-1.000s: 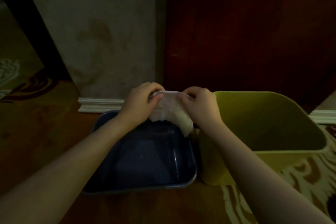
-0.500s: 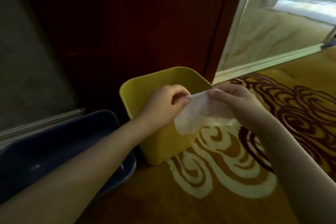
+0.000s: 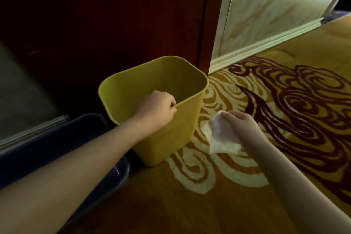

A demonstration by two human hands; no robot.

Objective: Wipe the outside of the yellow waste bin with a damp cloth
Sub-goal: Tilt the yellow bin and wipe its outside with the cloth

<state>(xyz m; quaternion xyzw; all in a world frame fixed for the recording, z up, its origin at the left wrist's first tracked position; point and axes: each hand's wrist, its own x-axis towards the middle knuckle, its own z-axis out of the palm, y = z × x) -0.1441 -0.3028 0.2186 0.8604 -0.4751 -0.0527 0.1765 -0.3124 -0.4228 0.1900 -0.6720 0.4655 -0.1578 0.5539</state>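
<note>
Now my left hand [image 3: 157, 109] grips the near rim of the yellow bin [image 3: 171, 129] on the carpet, right hand [image 3: 241, 125] pinching the damp cloth [image 3: 221, 138] just beside it, wiping not yet begun — next, cloth flat against the wall

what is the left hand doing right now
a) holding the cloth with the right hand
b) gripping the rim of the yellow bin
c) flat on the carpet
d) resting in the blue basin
b: the left hand is closed over the near rim of the yellow bin, while the right hand alone holds the white cloth beside the bin, above the carpet.
</note>
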